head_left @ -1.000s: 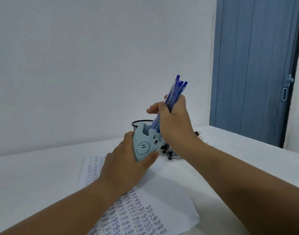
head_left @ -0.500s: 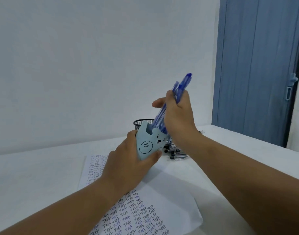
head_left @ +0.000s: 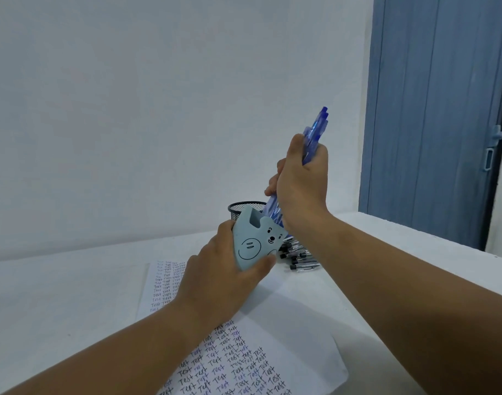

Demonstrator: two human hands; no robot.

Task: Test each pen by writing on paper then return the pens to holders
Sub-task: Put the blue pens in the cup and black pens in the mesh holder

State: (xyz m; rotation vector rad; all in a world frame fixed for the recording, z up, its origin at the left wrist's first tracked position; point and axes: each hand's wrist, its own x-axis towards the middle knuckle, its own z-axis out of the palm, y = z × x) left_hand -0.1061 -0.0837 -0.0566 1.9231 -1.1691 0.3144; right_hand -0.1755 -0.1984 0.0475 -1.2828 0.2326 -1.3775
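My left hand [head_left: 221, 280] grips a pale blue bear-faced pen holder [head_left: 257, 240], tilted to the left above the table. My right hand [head_left: 299, 181] holds a bundle of several blue pens [head_left: 316, 135], whose lower ends reach into the holder's mouth. The pens' clicker ends stick up past my fist. Behind the bear holder stands a black mesh cup [head_left: 244, 209], mostly hidden. A white paper [head_left: 244, 363] covered with rows of the handwritten word "Test" lies on the table beneath my left forearm.
Several loose black-tipped pens [head_left: 299, 256] lie in a heap on the white table [head_left: 59, 295], just right of the bear holder. A white wall rises behind, and a blue door [head_left: 438, 109] stands at the right.
My right hand has tilted the pen bundle a little more upright, with its lower ends in the bear holder. My left hand has kept its grip on the holder.
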